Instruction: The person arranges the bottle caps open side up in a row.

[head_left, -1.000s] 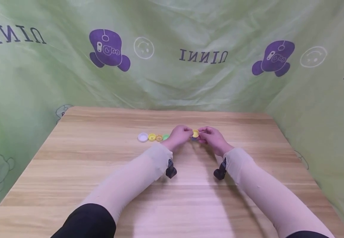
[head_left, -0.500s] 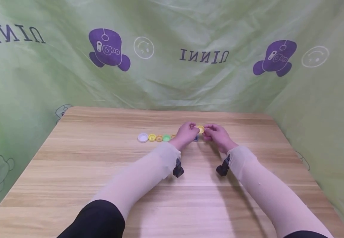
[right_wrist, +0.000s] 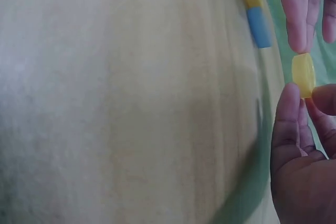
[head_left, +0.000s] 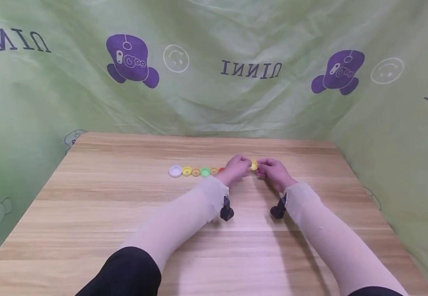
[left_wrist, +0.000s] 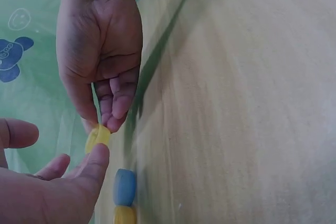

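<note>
My right hand [head_left: 274, 172] pinches a yellow bottle cap [head_left: 253, 165] between thumb and fingers, raised above the table. In the right wrist view, the cap [right_wrist: 303, 75] stands on edge in that grip. My left hand [head_left: 237, 169] is on its other side, fingers stretched out with the tips right at the cap's rim and the thumb held apart. Under the hands, a blue cap [left_wrist: 125, 187] ends a row on the table, with another yellow cap [left_wrist: 125, 215] beside it. The left hand hides this end of the row in the head view.
Leftward the row runs on: a white cap [head_left: 175, 171], a yellow one, an orange one, a green cap [head_left: 205, 172], another orange one and a partly covered red cap [head_left: 221, 169]. The wooden table [head_left: 214, 246] backs onto a green printed curtain [head_left: 214, 107].
Both hands and the yellow cap have shifted right, away from above the blue cap. The left hand has let go of the yellow cap, and more of the row shows.
</note>
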A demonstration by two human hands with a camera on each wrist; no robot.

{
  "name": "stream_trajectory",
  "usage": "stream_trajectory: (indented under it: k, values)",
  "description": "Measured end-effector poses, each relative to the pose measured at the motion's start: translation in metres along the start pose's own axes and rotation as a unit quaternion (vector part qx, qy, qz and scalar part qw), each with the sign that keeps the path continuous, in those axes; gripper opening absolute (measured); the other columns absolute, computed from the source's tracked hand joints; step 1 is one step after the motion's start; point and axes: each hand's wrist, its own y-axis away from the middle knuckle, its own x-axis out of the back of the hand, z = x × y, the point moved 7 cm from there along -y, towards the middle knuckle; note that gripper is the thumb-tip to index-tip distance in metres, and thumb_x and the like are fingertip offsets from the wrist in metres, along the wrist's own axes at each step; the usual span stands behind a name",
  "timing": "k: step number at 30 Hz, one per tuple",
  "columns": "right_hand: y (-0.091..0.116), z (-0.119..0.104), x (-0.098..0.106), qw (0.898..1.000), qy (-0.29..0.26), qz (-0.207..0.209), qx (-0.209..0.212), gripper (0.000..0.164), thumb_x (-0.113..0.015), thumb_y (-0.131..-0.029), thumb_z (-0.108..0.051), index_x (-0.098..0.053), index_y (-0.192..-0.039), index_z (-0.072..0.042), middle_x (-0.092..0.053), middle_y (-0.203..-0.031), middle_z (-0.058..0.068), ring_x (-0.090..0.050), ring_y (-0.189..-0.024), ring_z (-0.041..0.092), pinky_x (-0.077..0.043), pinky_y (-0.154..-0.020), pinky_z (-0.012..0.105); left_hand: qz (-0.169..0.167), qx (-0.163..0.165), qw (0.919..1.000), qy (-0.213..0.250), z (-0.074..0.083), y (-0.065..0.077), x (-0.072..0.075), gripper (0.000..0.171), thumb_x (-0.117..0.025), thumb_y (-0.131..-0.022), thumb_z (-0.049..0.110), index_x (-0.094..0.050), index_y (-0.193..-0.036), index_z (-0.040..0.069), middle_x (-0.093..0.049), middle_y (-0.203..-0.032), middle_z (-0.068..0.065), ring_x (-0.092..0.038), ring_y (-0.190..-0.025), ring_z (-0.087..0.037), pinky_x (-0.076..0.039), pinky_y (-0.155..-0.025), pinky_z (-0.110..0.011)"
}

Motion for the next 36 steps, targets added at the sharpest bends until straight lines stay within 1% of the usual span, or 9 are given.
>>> stream_trajectory:
  k: [2,4,17,19,21,26,28,31,36]
  values:
    - [-0.001,0.004,0.0,1.0,0.009,-0.004,-0.009,0.038,-0.049,-0.105,0.003,-0.045,-0.14,0.016,-0.06,-0.112,0.013,-0.062,-0.086,0.009,-0.057,-0.078,0.019,-0.013,0.017,0.9995,0.022,-0.004,-0.001,-0.003,0.029,-0.054,-0.102,0.011,-0.057,-0.127,-0.005,-0.064,-0.123,-0.021,-0.063,-0.115,-0.032,-0.055,-0.095,-0.036]
    - [-0.002,0.007,0.0,1.0,0.015,-0.003,-0.018,0.037,-0.05,-0.104,0.003,-0.046,-0.139,0.016,-0.06,-0.111,0.013,-0.063,-0.085,0.009,-0.057,-0.077,0.019,-0.02,0.026,0.9994,0.01,-0.007,0.0,-0.004,0.033,-0.054,-0.103,0.013,-0.056,-0.13,-0.005,-0.063,-0.125,-0.021,-0.064,-0.115,-0.033,-0.055,-0.097,-0.039]
    - [-0.001,0.0,-0.006,0.998,0.056,-0.007,-0.015,0.033,-0.049,-0.104,0.004,-0.05,-0.133,0.021,-0.065,-0.097,0.01,-0.063,-0.079,0.007,-0.057,-0.074,0.018,-0.051,0.047,0.9976,-0.005,-0.008,0.005,-0.008,0.039,-0.056,-0.103,0.015,-0.055,-0.135,-0.008,-0.06,-0.133,-0.019,-0.063,-0.118,-0.033,-0.055,-0.098,-0.037]
    - [-0.001,-0.001,-0.007,0.998,0.063,-0.007,-0.013,0.034,-0.049,-0.103,0.004,-0.051,-0.133,0.021,-0.065,-0.096,0.01,-0.063,-0.078,0.007,-0.057,-0.074,0.018,-0.052,0.042,0.9978,-0.007,-0.008,0.008,-0.008,0.034,-0.056,-0.103,0.014,-0.058,-0.13,-0.007,-0.063,-0.125,-0.016,-0.065,-0.11,-0.028,-0.055,-0.096,-0.035]
    - [-0.001,-0.001,-0.008,0.997,0.07,-0.005,-0.013,0.034,-0.05,-0.103,0.005,-0.051,-0.133,0.021,-0.065,-0.096,0.01,-0.063,-0.078,0.007,-0.057,-0.073,0.018,-0.053,0.034,0.9977,-0.025,-0.01,0.011,-0.008,0.026,-0.056,-0.102,0.013,-0.062,-0.118,-0.006,-0.064,-0.104,-0.011,-0.064,-0.091,-0.021,-0.056,-0.083,-0.029]
    - [-0.001,-0.001,-0.008,0.996,0.089,0.0,-0.018,0.035,-0.05,-0.102,0.005,-0.051,-0.134,0.02,-0.065,-0.099,0.012,-0.062,-0.079,0.008,-0.056,-0.072,0.018,-0.081,0.007,0.9856,-0.149,-0.025,0.023,-0.011,0.016,-0.058,-0.099,0.014,-0.064,-0.09,0.001,-0.05,-0.071,0.0,-0.046,-0.064,-0.012,-0.04,-0.058,-0.024]
    - [-0.002,0.0,-0.007,0.995,0.095,0.002,-0.018,0.035,-0.051,-0.101,0.004,-0.051,-0.133,0.02,-0.065,-0.099,0.012,-0.061,-0.079,0.008,-0.056,-0.071,0.018,-0.089,-0.008,0.9792,-0.182,-0.029,0.026,-0.011,0.018,-0.059,-0.099,0.016,-0.067,-0.092,0.002,-0.052,-0.073,0.0,-0.05,-0.067,-0.013,-0.042,-0.061,-0.025]
    - [-0.004,0.002,-0.008,0.995,0.095,0.005,-0.018,0.034,-0.052,-0.1,0.005,-0.053,-0.131,0.019,-0.065,-0.097,0.012,-0.061,-0.076,0.007,-0.056,-0.07,0.017,-0.086,-0.022,0.977,-0.194,-0.031,0.027,-0.009,0.024,-0.059,-0.099,0.016,-0.072,-0.108,-0.002,-0.06,-0.083,-0.004,-0.055,-0.075,-0.015,-0.047,-0.069,-0.027]
    - [-0.004,0.003,-0.008,0.996,0.091,0.006,-0.014,0.034,-0.053,-0.097,0.008,-0.054,-0.129,0.019,-0.064,-0.094,0.009,-0.061,-0.073,0.005,-0.055,-0.068,0.016,-0.091,-0.019,0.9774,-0.19,-0.035,0.025,-0.006,0.036,-0.06,-0.101,0.017,-0.065,-0.13,-0.005,-0.068,-0.111,-0.012,-0.063,-0.088,-0.018,-0.054,-0.082,-0.032]
